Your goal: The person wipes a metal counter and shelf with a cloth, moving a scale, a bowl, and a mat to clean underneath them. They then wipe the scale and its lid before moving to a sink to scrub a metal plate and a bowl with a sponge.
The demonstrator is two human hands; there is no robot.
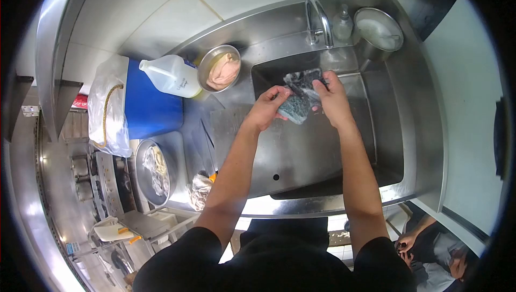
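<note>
My left hand [267, 109] pinches a wet grey-green sponge or cloth [294, 110] over the metal sink [387, 125]. With its fingers closed on a dark, soapy item [303, 81], my right hand [332, 101] is just to the right. The two items touch or overlap, and I cannot make out exactly what the dark one is. A flat metal sheet [252, 152] lies under my hands, across part of the basin. Behind them the faucet [321, 20] rises from the sink's back edge.
At the left are a blue container [153, 104], a plastic jug [173, 76], a bowl with pinkish contents [219, 71] and a tray [145, 176]. A soap bottle [342, 26] and a metal pot [379, 50] stand back right. Another person's hand [407, 242] shows lower right.
</note>
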